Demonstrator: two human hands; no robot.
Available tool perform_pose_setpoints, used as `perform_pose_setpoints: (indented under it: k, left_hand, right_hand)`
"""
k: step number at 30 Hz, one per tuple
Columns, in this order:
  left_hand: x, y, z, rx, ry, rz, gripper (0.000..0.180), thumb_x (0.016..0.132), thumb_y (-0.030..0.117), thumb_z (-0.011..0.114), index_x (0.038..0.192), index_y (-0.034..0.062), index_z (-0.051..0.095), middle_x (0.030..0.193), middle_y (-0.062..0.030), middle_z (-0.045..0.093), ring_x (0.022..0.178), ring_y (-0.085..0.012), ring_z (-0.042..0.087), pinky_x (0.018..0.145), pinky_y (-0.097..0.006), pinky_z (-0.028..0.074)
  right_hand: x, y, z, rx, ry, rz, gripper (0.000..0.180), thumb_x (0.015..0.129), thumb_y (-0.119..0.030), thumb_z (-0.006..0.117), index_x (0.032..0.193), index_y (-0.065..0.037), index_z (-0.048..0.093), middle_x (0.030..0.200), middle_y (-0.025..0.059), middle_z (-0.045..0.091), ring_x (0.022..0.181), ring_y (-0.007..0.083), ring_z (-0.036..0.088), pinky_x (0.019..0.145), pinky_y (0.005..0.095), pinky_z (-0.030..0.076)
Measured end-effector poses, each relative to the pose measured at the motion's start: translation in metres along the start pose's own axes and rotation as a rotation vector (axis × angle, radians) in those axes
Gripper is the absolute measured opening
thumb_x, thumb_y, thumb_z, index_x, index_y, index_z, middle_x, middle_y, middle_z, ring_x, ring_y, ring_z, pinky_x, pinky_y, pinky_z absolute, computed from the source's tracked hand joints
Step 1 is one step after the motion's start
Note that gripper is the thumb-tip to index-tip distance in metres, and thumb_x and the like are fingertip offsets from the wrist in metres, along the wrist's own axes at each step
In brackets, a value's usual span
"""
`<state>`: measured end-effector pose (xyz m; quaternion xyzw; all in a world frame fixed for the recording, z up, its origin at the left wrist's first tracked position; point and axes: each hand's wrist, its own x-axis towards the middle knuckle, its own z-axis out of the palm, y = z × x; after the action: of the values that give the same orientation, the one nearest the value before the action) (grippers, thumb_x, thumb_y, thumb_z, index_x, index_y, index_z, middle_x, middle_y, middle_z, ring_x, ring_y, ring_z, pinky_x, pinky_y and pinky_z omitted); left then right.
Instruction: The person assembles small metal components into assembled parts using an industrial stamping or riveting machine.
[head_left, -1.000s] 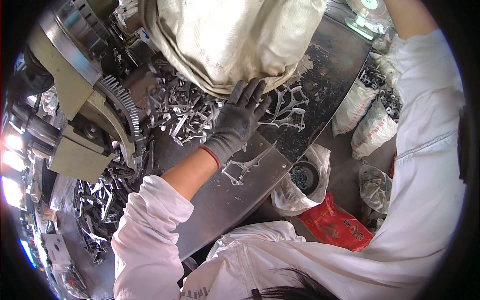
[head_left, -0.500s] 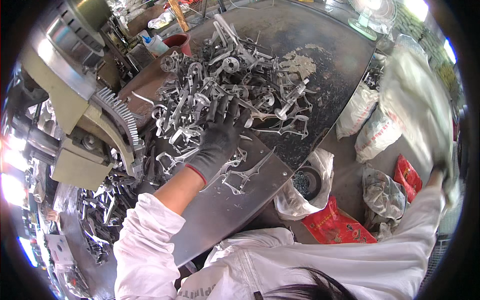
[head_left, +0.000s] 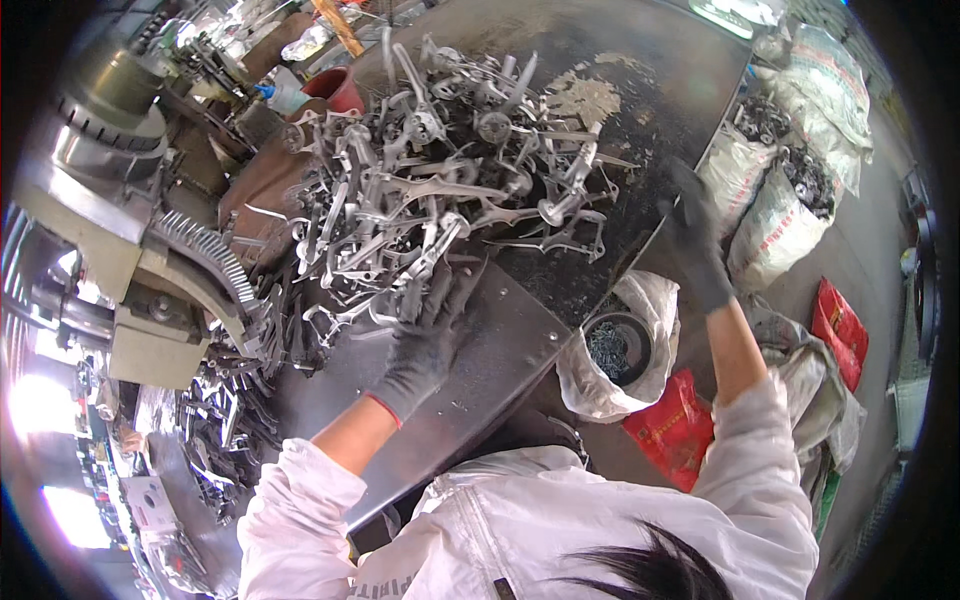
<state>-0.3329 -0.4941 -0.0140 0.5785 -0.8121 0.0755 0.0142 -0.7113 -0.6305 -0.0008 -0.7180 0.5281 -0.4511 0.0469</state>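
A tangled heap of grey metal castings (head_left: pixel 430 190), with arms and round hubs, covers the middle of the dark metal table (head_left: pixel 480 345). My left hand (head_left: pixel 425 345), in a grey glove with a red cuff edge, lies against the heap's near side. Its fingers stretch out toward the castings, gripping none that I can see. My right hand (head_left: pixel 700 245), also in a dark glove, is over the table's right edge, close to the standing sacks. Motion smears its fingers, and no held thing shows.
A machine with a toothed curved part (head_left: pixel 205 260) stands at left. Right of the table are white sacks of metal parts (head_left: pixel 775 235), a white-lined bucket of small screws (head_left: pixel 615 345) and red bags (head_left: pixel 675 430). A red bucket (head_left: pixel 335 90) stands behind the heap.
My right hand has let go of a whitish plastic sack at far right and swung left to the table edge. My left hand has drawn back from atop the heap to its near side.
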Motion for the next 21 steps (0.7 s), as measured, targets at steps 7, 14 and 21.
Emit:
perform_pose_setpoints:
  k: [7, 14, 21]
  left_hand:
    - [0.007, -0.027, -0.017, 0.019, 0.102, 0.216, 0.045, 0.086, 0.027, 0.047, 0.130, 0.0212, 0.049, 0.149, -0.0100, 0.028, 0.139, -0.0305, 0.019, 0.114, -0.049, 0.013]
    - [-0.101, -0.038, -0.031, -0.208, 0.324, 0.228, 0.044, 0.076, 0.015, 0.057, 0.120, 0.0112, 0.058, 0.126, -0.0122, 0.051, 0.122, -0.0294, 0.044, 0.101, -0.044, 0.039]
    - [-0.237, -0.162, -0.043, -0.214, 0.100, -0.896, 0.038, 0.076, 0.021, 0.064, 0.113, 0.0139, 0.064, 0.121, -0.0139, 0.053, 0.118, -0.0312, 0.047, 0.096, -0.039, 0.040]
  right_hand:
    - [0.074, -0.042, 0.079, 1.046, -0.691, 0.432, 0.040, 0.083, -0.010, 0.059, 0.122, -0.003, 0.055, 0.106, 0.0087, 0.064, 0.095, 0.0186, 0.061, 0.070, 0.0333, 0.054]
    - [0.080, -0.008, 0.078, 0.143, -0.373, 0.041, 0.030, 0.094, -0.016, 0.052, 0.121, -0.005, 0.056, 0.120, 0.0131, 0.058, 0.111, 0.0231, 0.054, 0.095, 0.0356, 0.040]
    - [0.063, -0.085, 0.075, 0.524, -0.021, -0.076, 0.043, 0.098, -0.012, 0.045, 0.138, -0.002, 0.037, 0.120, 0.0095, 0.054, 0.103, 0.0156, 0.054, 0.097, 0.0306, 0.040]
